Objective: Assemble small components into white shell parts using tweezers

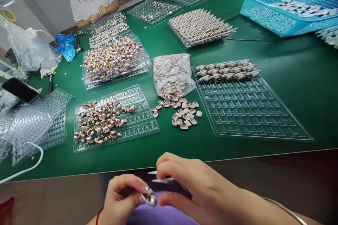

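Note:
Low in the view, my left hand point(123, 195) pinches a small beige and silver earphone-like part point(151, 199) between thumb and fingertips. Beside it is my right hand point(190, 179), slightly blurred, its fingers curled around pale-tipped tweezers point(160, 177) that point left. My right thumb is close to the part; I cannot tell if it touches. Beyond my hands, a clear tray point(142, 123) carries rows of similar parts with brown and yellow bits. Small beige shells point(185, 116) lie loose on the table, spilling from a clear plastic bag point(171, 66).
At right, a clear tray point(253, 112) bears rows of beige pieces at its far end. Stacked trays of parts point(113, 59), a full tray point(200, 28) and a blue basket point(264, 17) stand farther back. A phone point(19, 89) leans at left. Across the green table sits a person point(92, 3).

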Demonstrator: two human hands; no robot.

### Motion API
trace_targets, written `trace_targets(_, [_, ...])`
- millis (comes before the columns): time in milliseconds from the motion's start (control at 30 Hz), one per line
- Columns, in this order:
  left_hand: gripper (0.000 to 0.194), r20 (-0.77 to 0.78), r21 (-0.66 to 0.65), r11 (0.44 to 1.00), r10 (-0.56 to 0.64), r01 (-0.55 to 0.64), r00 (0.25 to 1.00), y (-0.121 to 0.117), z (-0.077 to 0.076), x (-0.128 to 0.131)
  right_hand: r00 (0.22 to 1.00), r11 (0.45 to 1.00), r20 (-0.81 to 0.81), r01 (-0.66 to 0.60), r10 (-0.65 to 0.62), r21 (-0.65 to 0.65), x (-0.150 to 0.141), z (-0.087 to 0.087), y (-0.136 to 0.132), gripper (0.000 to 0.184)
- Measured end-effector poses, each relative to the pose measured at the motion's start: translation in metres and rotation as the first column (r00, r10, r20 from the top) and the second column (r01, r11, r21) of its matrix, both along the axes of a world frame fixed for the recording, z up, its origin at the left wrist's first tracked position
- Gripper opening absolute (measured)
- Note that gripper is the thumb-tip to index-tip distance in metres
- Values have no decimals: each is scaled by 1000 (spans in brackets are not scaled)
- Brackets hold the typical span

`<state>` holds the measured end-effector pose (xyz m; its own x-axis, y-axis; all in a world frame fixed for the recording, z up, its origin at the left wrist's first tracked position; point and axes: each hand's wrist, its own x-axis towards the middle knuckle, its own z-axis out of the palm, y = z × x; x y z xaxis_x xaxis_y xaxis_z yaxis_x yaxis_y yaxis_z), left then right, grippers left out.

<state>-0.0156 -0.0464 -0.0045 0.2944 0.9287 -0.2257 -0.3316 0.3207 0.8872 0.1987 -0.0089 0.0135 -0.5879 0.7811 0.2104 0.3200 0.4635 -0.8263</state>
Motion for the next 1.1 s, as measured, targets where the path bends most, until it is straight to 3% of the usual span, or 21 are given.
trace_targets(133, [11, 8, -3, 1000, 18, -18, 1000, 0, -2, 1, 988, 979, -116, 82, -105, -188, -9, -11, -15, 52])
trace_targets(200, [10, -3, -4, 1000, 18, -18, 1000, 0, -1, 1, 985, 980, -156, 43, -74, -195, -15, -15, -20, 48])
trace_targets(267, [10, -18, -9, 1000, 4, -4, 1000, 1, 1, 2, 978, 988, -203, 23, -54, -154, -20, -18, -24, 32])
trace_targets(367, [11, -31, 0, 1000, -25, 25, 999, 2, 4, 3, 964, 996, -255, 58, -74, -67, -26, -20, -25, 15])
trace_targets(633, [7, -151, 99, 992, -61, 77, 987, 3, 6, 2, 954, 996, -289, 75, -84, -42, -31, -19, -24, 25])
trace_targets(933, [6, -66, 20, 998, -60, 61, 996, 2, 9, 4, 949, 998, -311, 43, -58, -53, -28, -23, -28, 22])
trace_targets(1067, [4, -14, -33, 998, -60, 60, 998, 3, 11, 4, 982, 993, -187, -12, -11, -120, -21, -18, -24, 15])
trace_targets(1100, [4, -13, -35, 998, -60, 59, 998, 4, 10, 4, 991, 986, -130, -46, 25, -162, -16, -15, -21, 21])
